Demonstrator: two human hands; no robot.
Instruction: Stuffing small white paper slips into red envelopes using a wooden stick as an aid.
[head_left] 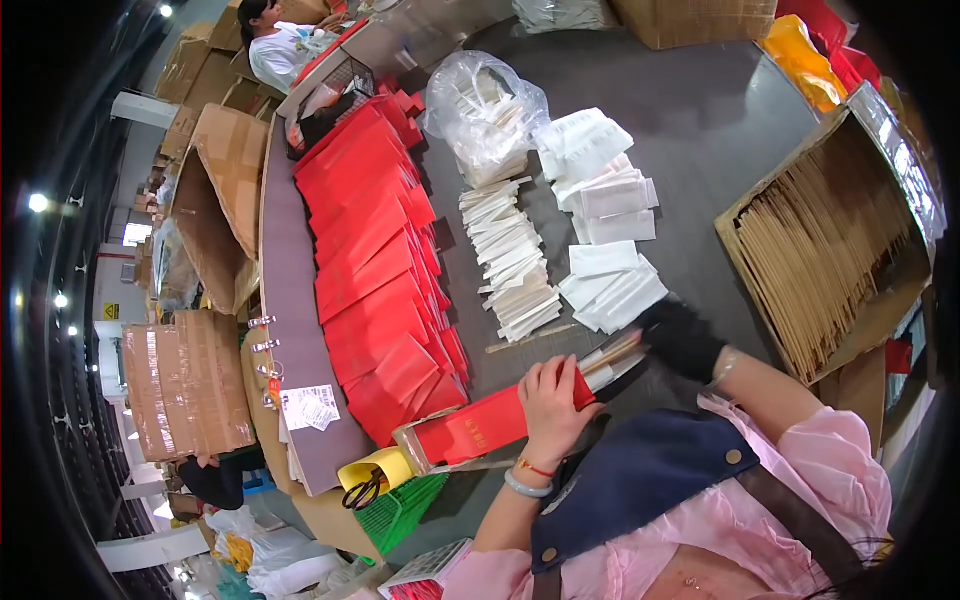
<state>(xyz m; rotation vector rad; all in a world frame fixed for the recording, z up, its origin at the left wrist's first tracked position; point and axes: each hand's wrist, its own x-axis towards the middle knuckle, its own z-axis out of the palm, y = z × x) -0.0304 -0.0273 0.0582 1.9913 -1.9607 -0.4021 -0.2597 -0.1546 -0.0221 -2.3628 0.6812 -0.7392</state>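
My bare left hand [555, 405] is closed around a long red paper sleeve [470, 430], tilted up toward the right. White and brown slim pieces [608, 368] stick out of the sleeve's right end. Against their tips is my right hand [682, 340] in a black glove, its fingers smeared by motion. Beyond my hands lie a row of narrow white paper-wrapped strips [510, 255] and stacks of flat white packets [612, 285]. To the left, many red sleeves [375, 290] overlap in a long row.
An open carton [830, 250] packed with thin brown pieces stands at right. Ahead is a clear plastic bag [485, 105] of strips. Scissors [362, 490] sit in a yellow holder [385, 465] near a green basket [400, 515]. Another person [285, 50] is at far left.
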